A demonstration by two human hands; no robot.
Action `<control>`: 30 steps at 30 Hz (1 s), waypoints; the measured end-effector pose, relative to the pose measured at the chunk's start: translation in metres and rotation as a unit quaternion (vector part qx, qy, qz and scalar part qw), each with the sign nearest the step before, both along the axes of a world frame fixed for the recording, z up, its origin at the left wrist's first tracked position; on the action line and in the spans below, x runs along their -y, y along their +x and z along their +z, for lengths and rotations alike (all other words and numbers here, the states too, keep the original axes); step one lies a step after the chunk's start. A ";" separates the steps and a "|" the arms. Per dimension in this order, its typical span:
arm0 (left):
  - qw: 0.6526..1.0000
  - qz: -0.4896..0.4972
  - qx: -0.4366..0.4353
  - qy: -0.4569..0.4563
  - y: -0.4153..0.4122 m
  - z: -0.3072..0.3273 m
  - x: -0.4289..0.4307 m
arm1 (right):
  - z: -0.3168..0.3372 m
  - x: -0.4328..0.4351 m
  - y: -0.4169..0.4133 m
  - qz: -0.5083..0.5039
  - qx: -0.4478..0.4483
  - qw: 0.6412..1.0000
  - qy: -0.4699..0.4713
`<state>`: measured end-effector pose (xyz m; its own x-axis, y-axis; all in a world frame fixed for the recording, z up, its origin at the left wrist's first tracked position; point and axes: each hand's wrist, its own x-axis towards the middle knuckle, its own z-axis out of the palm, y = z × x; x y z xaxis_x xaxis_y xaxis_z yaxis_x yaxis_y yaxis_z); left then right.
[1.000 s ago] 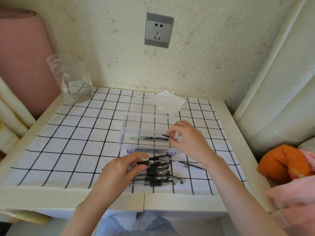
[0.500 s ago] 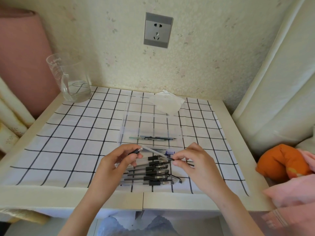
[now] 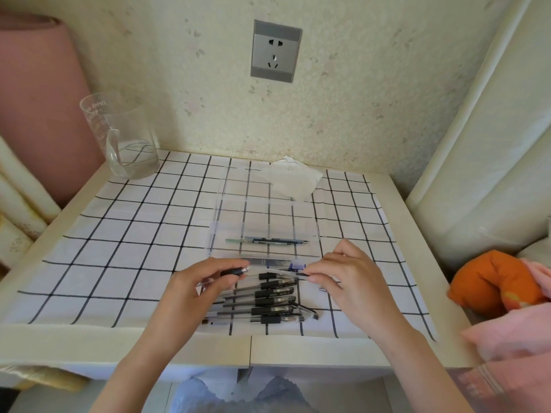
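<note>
A pile of several black gel pens (image 3: 268,302) lies at the table's near edge. Just above it my left hand (image 3: 202,287) pinches the black grip section of a pen (image 3: 235,271). My right hand (image 3: 346,278) pinches the far end of a clear pen barrel (image 3: 280,272) that runs between the two hands. Behind them stands a clear plastic box (image 3: 262,225) with its lid open. One pen refill (image 3: 268,241) lies inside the box near its front wall.
A glass measuring jug (image 3: 125,138) with a little water stands at the back left. A crumpled white tissue (image 3: 293,178) lies behind the box. The table carries a white checked cloth (image 3: 119,239). An orange cushion (image 3: 492,281) and pink fabric sit at the right.
My right hand left the box and came down to the pile. My left hand lifted a pen from the pile. Both hands now hold its two parts between them.
</note>
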<state>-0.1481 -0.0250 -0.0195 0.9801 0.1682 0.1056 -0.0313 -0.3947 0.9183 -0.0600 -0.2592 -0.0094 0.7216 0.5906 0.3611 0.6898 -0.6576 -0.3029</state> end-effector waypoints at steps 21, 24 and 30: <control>0.994 -0.038 0.003 0.105 0.004 -0.009 0.018 | -0.004 -0.028 -0.010 0.044 -0.140 0.983 0.106; 0.992 -0.038 0.010 0.120 0.005 -0.011 0.020 | -0.007 -0.034 -0.013 0.047 -0.151 0.983 0.098; 0.993 -0.035 0.005 0.116 0.005 -0.012 0.020 | -0.007 -0.023 -0.012 0.030 -0.180 0.978 0.099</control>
